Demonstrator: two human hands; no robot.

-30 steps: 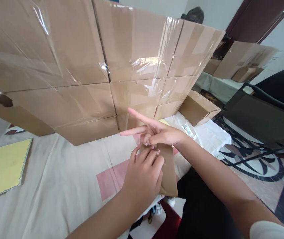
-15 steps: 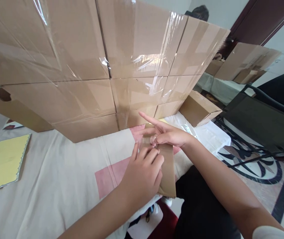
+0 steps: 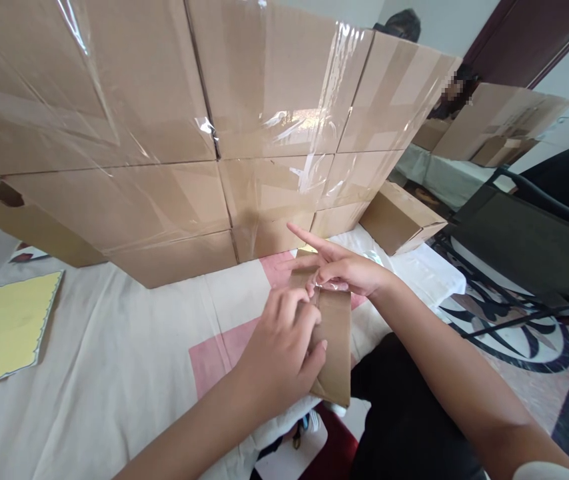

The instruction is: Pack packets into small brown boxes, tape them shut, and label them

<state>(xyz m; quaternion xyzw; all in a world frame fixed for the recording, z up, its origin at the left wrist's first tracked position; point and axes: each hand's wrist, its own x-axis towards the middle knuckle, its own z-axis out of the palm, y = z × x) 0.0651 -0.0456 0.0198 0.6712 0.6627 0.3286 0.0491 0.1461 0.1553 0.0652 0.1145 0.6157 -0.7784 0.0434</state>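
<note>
A small cardboard box [image 3: 333, 347] lies at the table's near edge, its long side pointing towards me. My left hand [image 3: 289, 340] bends its fingers over the left side of this box, thumb apart on the top face. Across the box's far part reaches my right hand [image 3: 342, 267], index finger stretched out, thumb and another finger pinched close to the left fingertips. A shiny strip of clear tape [image 3: 335, 285] shows under the right hand on the box; its end is hidden by the fingers.
Taped cardboard boxes [image 3: 164, 207] form a tall wall just beyond my hands. An open box [image 3: 394, 217] stands to its right. A yellow card [image 3: 9, 333] lies on the cloth-covered table [image 3: 129, 360] at left. A dark chair [image 3: 529, 227] stands at right; people are partly visible behind.
My left hand has shifted slightly down and left, its thumb spreading away from the fingers. My right hand has moved a little to the right, with the clear tape showing more.
</note>
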